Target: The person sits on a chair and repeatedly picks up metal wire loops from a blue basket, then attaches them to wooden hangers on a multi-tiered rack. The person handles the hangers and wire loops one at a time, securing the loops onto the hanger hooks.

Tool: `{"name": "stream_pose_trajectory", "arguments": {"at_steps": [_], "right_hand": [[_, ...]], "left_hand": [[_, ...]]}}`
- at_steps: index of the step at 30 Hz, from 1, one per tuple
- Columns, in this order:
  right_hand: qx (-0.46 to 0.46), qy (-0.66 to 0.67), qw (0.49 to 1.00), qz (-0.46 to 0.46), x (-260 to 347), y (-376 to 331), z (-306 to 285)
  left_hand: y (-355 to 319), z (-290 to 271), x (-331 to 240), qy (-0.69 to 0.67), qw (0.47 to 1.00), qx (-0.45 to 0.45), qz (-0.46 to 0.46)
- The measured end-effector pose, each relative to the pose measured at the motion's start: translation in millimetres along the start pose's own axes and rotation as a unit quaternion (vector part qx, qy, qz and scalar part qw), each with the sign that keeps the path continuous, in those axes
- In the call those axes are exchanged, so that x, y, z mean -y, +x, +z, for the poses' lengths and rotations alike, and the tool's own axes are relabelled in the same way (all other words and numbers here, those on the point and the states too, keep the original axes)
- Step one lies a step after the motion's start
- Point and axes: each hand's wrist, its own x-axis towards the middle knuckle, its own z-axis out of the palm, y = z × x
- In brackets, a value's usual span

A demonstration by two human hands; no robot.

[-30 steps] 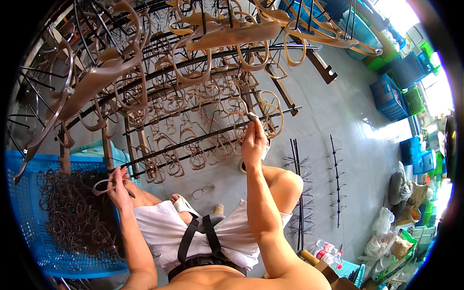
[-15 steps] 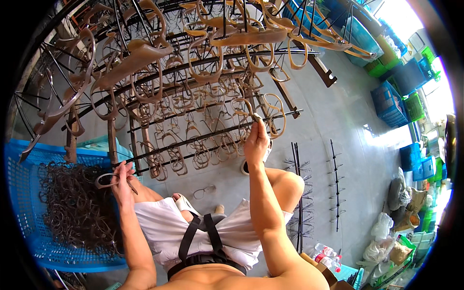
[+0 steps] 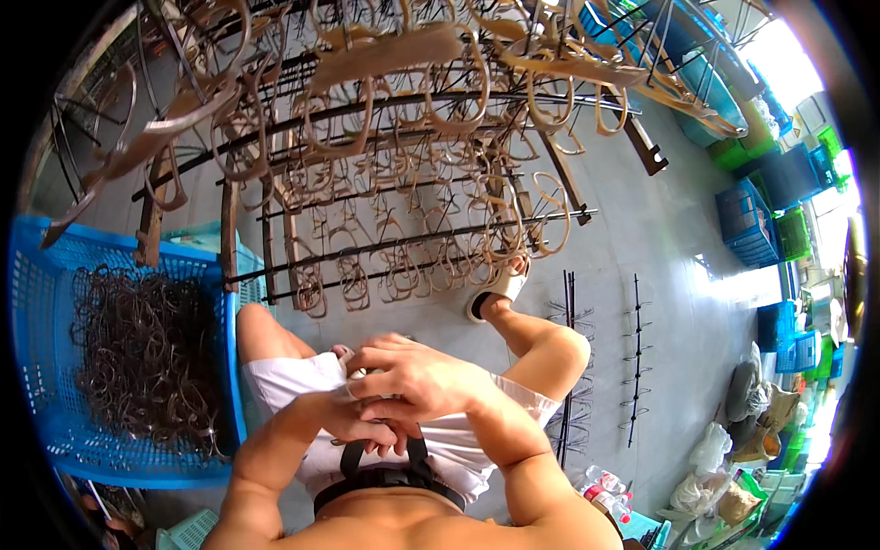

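Observation:
Over my lap my two hands meet, with the wrists bent inward. My right hand (image 3: pixel 417 376) lies across my left hand (image 3: pixel 353 420), its fingers curled over it. Fingers of the left hand show below, bent downward. Whatever lies between them is hidden and partly blurred. In front stands a metal rack (image 3: pixel 357 249) hung with rows of brown eyeglass frames (image 3: pixel 399 275). At the near right end of its lowest bar hangs a lighter eyeglass frame (image 3: pixel 553 213). To my left, a blue plastic basket (image 3: pixel 110 472) holds a tangled heap of dark eyeglass frames (image 3: pixel 151 367).
Black hanging bars with wire prongs (image 3: pixel 568 367) lie on the grey floor at the right, beside a similar bar (image 3: pixel 635 357). Plastic bottles (image 3: pixel 610 490) stand near my right elbow. Bags (image 3: pixel 710 449) and blue crates (image 3: pixel 747 220) line the right side.
My right hand has come back from the rack, and my left hand has left the basket's side; both are now together over my lap. The eyeglass frame in my left hand is out of sight.

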Motion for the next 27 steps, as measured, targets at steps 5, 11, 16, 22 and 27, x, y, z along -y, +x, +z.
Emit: {"name": "stream_pose_trajectory", "arguments": {"at_steps": [5, 11, 16, 22, 27], "right_hand": [[-0.098, 0.151, 0.975, 0.131, -11.7, -28.2, -22.5], [-0.171, 0.351, 0.878, 0.276, -12.8, -27.6, -5.8], [-0.423, 0.518, 0.727, 0.156, -44.4, -14.5, 12.4], [-0.452, 0.285, 0.832, 0.152, -2.6, 8.2, 82.5], [-0.625, 0.135, 0.756, 0.144, -43.0, 7.2, 51.2]], "left_hand": [[-32.5, -9.1, -28.0, -0.050, 0.985, -0.048, 0.160], [-39.4, -23.4, -26.2, -0.094, 0.852, -0.455, 0.243], [-22.9, -16.6, -17.0, -0.043, 0.722, -0.577, 0.380], [26.9, 4.7, -2.2, 0.262, 0.620, -0.651, 0.352], [-7.8, -14.7, 32.5, 0.209, 0.677, -0.653, 0.269]]}}
